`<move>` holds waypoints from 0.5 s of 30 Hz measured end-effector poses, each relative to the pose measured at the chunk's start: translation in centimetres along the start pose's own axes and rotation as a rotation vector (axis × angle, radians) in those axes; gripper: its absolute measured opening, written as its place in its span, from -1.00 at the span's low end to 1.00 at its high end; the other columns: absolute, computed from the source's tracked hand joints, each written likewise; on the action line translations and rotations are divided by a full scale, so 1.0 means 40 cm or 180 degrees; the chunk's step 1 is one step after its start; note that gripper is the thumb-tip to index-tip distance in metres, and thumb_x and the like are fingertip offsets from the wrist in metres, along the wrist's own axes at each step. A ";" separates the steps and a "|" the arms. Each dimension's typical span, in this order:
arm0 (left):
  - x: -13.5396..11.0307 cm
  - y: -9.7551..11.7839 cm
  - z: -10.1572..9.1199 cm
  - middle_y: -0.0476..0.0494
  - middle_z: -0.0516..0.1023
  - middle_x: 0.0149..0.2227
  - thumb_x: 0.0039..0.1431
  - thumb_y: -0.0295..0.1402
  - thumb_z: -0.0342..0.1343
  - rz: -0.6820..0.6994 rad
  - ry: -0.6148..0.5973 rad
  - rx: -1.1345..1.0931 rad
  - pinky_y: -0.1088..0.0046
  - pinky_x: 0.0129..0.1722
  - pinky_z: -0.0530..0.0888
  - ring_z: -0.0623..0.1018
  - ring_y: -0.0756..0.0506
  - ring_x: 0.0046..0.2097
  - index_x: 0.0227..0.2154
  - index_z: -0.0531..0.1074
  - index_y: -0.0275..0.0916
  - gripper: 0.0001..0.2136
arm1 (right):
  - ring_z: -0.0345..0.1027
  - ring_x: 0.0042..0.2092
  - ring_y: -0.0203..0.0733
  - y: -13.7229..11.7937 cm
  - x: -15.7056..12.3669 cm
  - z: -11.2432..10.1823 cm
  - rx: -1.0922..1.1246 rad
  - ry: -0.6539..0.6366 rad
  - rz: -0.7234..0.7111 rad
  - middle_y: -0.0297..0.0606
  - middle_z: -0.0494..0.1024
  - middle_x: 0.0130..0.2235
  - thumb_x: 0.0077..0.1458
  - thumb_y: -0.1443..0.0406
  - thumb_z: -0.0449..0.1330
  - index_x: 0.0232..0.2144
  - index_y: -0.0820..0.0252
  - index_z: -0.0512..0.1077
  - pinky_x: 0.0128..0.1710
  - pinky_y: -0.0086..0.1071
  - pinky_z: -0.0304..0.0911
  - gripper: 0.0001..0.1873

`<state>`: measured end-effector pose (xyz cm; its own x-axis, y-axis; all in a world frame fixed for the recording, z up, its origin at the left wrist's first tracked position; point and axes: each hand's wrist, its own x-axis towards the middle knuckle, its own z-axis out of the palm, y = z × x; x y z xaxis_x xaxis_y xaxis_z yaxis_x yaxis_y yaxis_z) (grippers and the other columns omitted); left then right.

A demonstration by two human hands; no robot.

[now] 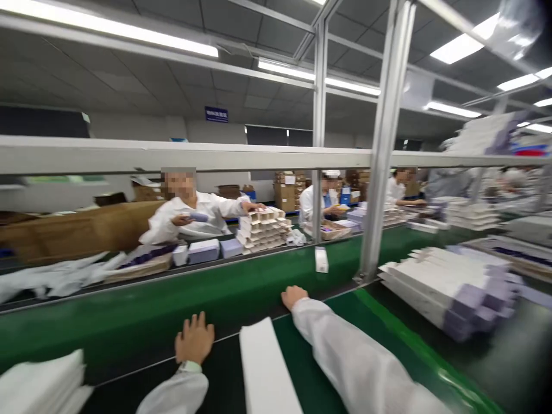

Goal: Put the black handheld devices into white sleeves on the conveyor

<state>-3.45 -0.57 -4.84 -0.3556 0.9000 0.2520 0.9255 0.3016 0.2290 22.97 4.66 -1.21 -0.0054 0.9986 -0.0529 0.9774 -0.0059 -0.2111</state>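
My left hand (195, 339) lies flat near the edge of the green conveyor belt (150, 307), fingers spread and holding nothing. Further right, my right hand (294, 296) rests at the same edge with its fingers bent down; their tips are hidden and I see nothing held. Between my forearms a long white folded stack (267, 368), perhaps paper or card, lies on the dark worktop. A small white box (321, 260) sits on the belt, beyond my right hand and apart from it.
White-and-lavender cartons (457, 287) are piled at right, beside a metal post (383, 149). White sheets (43, 382) lie at lower left. Across the belt, a person in white (194, 210) touches stacked open cartons (264, 230). A shelf rail (185, 156) crosses above.
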 end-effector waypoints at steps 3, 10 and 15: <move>-0.006 0.000 0.005 -0.21 0.26 0.03 0.12 -0.38 -0.30 0.0391 0.0339 -0.0021 0.33 0.04 0.17 0.14 -0.14 0.12 -0.04 0.23 -0.37 -0.61 | 0.35 -0.25 -0.09 0.022 0.024 0.035 0.0209 0.0342 -0.0112 -0.04 0.46 -0.31 0.08 0.26 -0.16 -0.38 0.26 0.42 -0.37 -0.36 0.15 -0.63; -0.054 0.044 -0.017 -0.08 0.32 -0.05 0.16 -0.24 -0.28 0.1951 0.0093 -0.0953 0.36 -0.01 0.25 0.26 -0.08 0.02 -0.09 0.23 -0.14 -0.68 | 0.22 -0.58 -0.32 0.032 0.037 0.097 0.0603 0.0862 -0.0842 -0.35 0.36 -0.61 0.13 0.27 -0.27 -0.20 0.10 0.26 -0.59 -0.50 -0.04 -0.65; -0.058 0.060 -0.018 -0.12 0.37 -0.14 0.16 -0.25 -0.28 0.1899 -0.0226 -0.0901 0.28 -0.06 0.24 0.32 -0.11 -0.08 -0.14 0.28 -0.19 -0.69 | 0.22 -0.58 -0.32 -0.011 0.023 0.105 0.0170 0.0925 -0.1504 -0.41 0.33 -0.64 0.02 0.40 -0.15 0.08 0.01 -0.04 -0.57 -0.52 -0.04 -0.47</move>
<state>-0.50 -2.15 -4.17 0.2256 0.9085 0.3517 0.8877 -0.3404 0.3101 21.64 5.36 -5.27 -0.3748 0.8667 0.3292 0.8707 0.4510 -0.1962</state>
